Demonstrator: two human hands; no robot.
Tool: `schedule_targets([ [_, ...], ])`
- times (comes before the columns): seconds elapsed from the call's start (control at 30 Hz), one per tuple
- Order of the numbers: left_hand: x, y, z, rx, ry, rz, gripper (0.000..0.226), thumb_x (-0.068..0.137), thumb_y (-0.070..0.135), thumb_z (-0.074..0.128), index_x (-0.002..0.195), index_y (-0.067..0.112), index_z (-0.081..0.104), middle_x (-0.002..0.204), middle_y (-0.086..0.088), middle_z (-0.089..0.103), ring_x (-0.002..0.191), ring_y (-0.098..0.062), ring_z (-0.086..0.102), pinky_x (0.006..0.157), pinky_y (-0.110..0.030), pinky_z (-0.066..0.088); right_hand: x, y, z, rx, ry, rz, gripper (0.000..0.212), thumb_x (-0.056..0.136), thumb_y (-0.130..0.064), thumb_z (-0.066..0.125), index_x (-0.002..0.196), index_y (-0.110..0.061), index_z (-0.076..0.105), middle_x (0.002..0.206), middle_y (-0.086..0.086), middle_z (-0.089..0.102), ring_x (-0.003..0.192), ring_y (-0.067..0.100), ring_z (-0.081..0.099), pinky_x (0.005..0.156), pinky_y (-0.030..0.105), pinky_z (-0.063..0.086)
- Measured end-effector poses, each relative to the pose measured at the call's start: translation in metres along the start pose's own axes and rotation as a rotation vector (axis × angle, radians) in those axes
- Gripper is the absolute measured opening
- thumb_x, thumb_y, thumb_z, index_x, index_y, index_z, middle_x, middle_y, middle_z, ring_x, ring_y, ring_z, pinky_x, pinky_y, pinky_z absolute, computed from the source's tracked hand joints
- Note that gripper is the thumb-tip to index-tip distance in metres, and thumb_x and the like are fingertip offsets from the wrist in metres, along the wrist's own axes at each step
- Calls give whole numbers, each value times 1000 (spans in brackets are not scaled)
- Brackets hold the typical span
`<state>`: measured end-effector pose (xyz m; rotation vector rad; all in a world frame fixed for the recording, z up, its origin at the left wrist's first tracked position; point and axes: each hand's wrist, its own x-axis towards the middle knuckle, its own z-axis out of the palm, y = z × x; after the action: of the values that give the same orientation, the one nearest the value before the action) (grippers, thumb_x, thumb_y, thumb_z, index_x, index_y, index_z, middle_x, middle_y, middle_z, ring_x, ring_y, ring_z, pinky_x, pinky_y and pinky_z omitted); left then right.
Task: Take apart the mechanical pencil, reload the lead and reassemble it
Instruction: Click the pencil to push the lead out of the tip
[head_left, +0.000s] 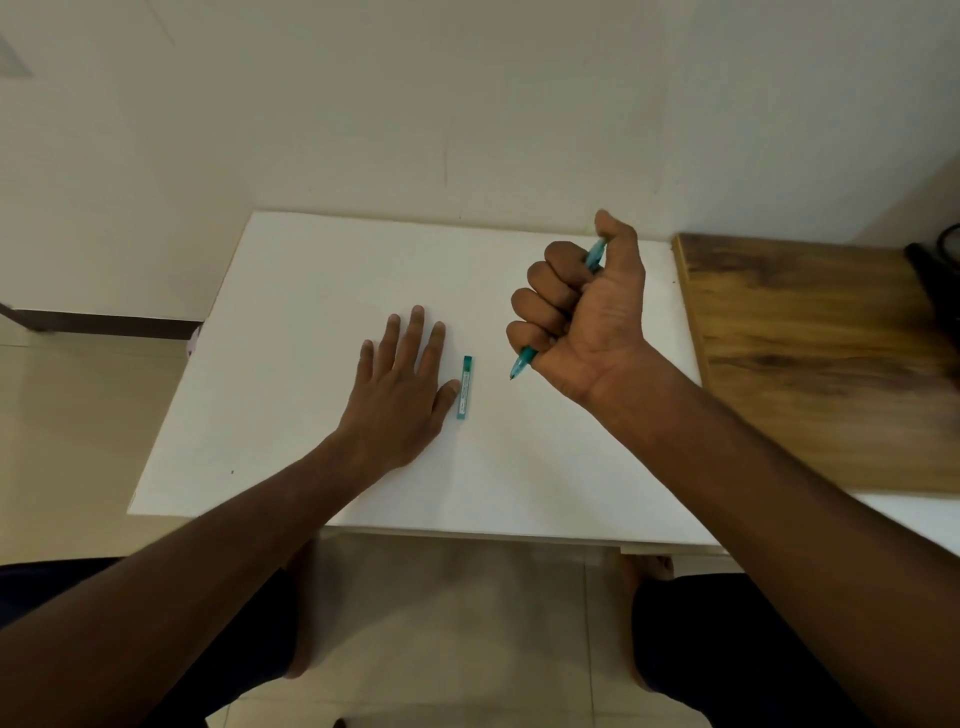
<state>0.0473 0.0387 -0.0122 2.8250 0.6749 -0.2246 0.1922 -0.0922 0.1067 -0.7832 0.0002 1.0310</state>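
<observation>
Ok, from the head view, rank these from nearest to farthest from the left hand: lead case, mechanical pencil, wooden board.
1. Lead case: right beside the left hand, at its thumb tip.
2. Mechanical pencil: further right, gripped in the right hand.
3. Wooden board: far right, beyond the white table.

Translucent teal plastic pencil (523, 362) and lead case (464, 387); matt white board (311, 291); grained wood tabletop (810, 364).
</observation>
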Motion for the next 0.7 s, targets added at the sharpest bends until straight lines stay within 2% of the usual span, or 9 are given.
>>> schedule_targets([
  [0.1, -1, 0, 12, -25, 68, 0, 76, 113, 53, 23, 173, 17, -6, 182, -10, -18, 168, -37, -15, 135, -60, 4, -1, 1, 4, -67, -6, -8, 61, 102, -52, 31, 48, -24, 26, 44, -7, 21, 39, 9, 16, 43, 20, 17],
  [0.2, -1, 0, 20, -34, 119, -13, 75, 112, 54, 20, 174, 19, -5, 182, -9, -17, 168, -36, -15, 135, -60, 2, -6, 3, 8, -132, -14, -30, 64, 104, -62, 32, 55, -22, 19, 50, -4, 15, 44, 12, 12, 47, 25, 12],
  [0.33, -1, -1, 25, -34, 161, -11, 74, 112, 55, 17, 174, 19, 0, 183, -9, -12, 169, -35, -10, 135, -59, 3, -12, 3, 16, -226, -79, -103, 57, 105, -44, 25, 53, -23, 20, 48, -3, 15, 44, 13, 10, 46, 19, 15],
  [0.5, 0, -1, 27, -27, 168, -14, 76, 110, 57, 16, 174, 19, 2, 183, -10, -10, 169, -35, -8, 135, -60, 5, -19, 7, 22, -287, -87, -152, 67, 107, -59, 30, 50, -24, 23, 46, -5, 18, 43, 12, 12, 46, 22, 13],
  [0.6, 0, -1, 27, -20, 168, -19, 76, 110, 58, 15, 174, 19, 3, 183, -10, -9, 169, -36, -7, 135, -60, 5, -20, 10, 21, -326, -87, -151, 66, 109, -43, 25, 46, -24, 30, 44, -7, 22, 40, 9, 15, 46, 21, 14],
  [0.7, 0, -1, 25, -24, 164, -25, 77, 109, 59, 14, 174, 19, 3, 183, -10, -10, 169, -36, -8, 135, -60, 5, -21, 11, 18, -306, -65, -123, 68, 110, -48, 27, 47, -24, 29, 44, -7, 22, 42, 10, 14, 46, 20, 15],
])
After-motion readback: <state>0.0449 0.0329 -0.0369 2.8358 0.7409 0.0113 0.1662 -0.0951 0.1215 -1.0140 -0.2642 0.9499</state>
